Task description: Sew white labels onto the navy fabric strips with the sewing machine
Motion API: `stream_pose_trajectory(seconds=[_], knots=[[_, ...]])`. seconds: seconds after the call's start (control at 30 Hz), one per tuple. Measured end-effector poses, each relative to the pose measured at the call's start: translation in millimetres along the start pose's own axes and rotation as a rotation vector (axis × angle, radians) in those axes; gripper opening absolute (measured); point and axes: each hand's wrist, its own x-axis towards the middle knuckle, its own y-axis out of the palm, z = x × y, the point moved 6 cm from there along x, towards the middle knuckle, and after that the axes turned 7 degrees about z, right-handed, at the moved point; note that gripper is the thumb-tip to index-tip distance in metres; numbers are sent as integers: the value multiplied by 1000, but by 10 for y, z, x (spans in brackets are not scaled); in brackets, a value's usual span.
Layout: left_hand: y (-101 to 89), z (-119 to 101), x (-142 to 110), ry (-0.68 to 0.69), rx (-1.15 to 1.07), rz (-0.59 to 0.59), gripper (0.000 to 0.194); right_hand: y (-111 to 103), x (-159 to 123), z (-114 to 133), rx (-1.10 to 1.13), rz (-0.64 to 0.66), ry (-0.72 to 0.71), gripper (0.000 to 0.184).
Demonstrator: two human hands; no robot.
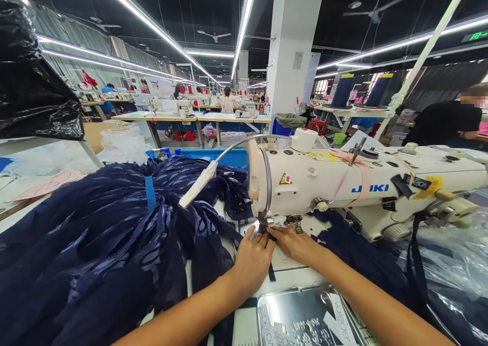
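Note:
A white JUKI sewing machine [305, 178] stands before me, its needle and presser foot [261, 225] just above my fingertips. My left hand [254, 262] is closed with curled fingers on navy fabric [224, 229] at the left of the presser foot. Close beside it, my right hand [293, 241] has its fingers pressed together at the dark cloth right of the foot. The hands partly hide the cloth under the needle. A short dark strip [272, 273] hangs below them. Left of the machine lies a big heap of navy patterned fabric [114, 244], bound with a blue band [150, 193].
A metal tray [293, 320] with printed labels lies near my forearms. A white gooseneck lamp [198, 183] reaches over the heap. More navy fabric [354, 249] and clear plastic [453, 254] lie right. A black plastic bag [34, 71] hangs left. A co-worker [444, 122] is at far right.

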Motion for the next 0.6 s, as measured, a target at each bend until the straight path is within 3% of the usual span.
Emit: stream_pose_trajectory(seconds=[0.2,0.37,0.47,0.6], knots=[[-150,78,-104,-92,-84,94,12,-70,-7,19,8,-67,-15,36],[-189,452,-166,-97,-5,173,19,-170,-65,30,154,-54,-22,27],[-185,678,-124,-136,-65,188,25,-190,-93,114,202,0,-27,27],[-200,680,-50,-150,-165,164,31,-193,-92,187,124,-26,-26,27]])
